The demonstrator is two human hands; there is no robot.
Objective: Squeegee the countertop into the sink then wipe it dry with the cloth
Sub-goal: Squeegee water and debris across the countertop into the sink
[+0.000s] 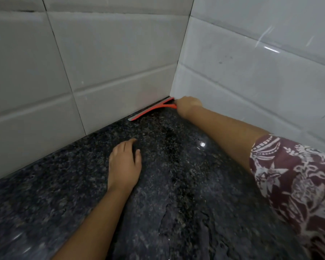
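While left hand [124,164] rests flat, fingers spread, on wet granite bench [45,194], right hand [188,105] grips orange squeegee [152,109] at tiled corner.

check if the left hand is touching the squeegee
Apart. The head view shows the left hand flat on the countertop, bare granite between it and the squeegee.

We see the squeegee [152,109] at the far corner of the countertop [64,184], its blade along the back wall [101,62], probably touching it. Our right hand [189,106] is at its right end, beside the side wall [251,72]. Our left hand [124,166] lies flat on the countertop, nearer and to the left.
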